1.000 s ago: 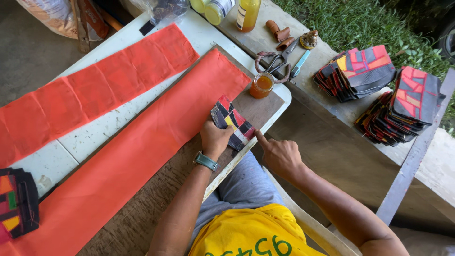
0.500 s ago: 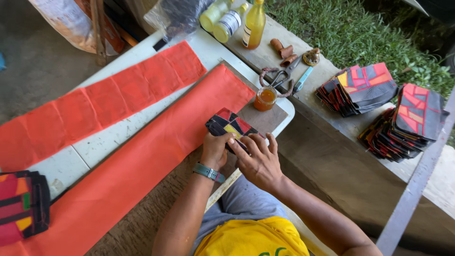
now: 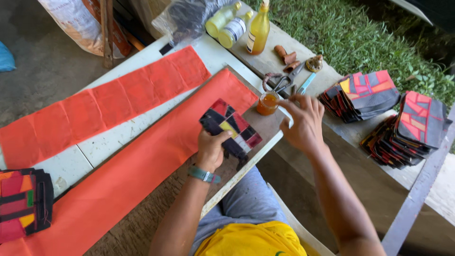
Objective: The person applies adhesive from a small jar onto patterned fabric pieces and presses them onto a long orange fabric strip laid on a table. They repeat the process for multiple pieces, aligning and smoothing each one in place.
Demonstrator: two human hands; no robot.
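The left hand (image 3: 211,148) is closed around a patchwork fabric piece (image 3: 231,129) of black, red, yellow and white, holding it by its lower left end just above the long orange cloth strip (image 3: 142,166). The piece is roughly oblong, its long axis running from upper left to lower right, with the free end pointing down and right toward the table edge (image 3: 246,168). A teal wristband (image 3: 204,174) sits on that wrist.

The right hand (image 3: 303,122) hovers with fingers spread and loosely curled, gripping nothing, beside a small glass jar of amber liquid (image 3: 268,103); its fingertips are near the jar and near the scissors (image 3: 279,83) that lie just beyond. A blue pen-like tool (image 3: 307,84) lies next to the scissors.

A second orange strip (image 3: 104,111) lies parallel to the first, farther up the white table, both strips slanting from lower left to upper right. At the far end stand a yellow bottle (image 3: 258,31) and two pale bottles (image 3: 227,23) lying on their sides. To the right, on a bench, are two stacks of patchwork pieces (image 3: 365,95) and (image 3: 412,128). Another patchwork stack (image 3: 23,204) rests at the left edge of the view
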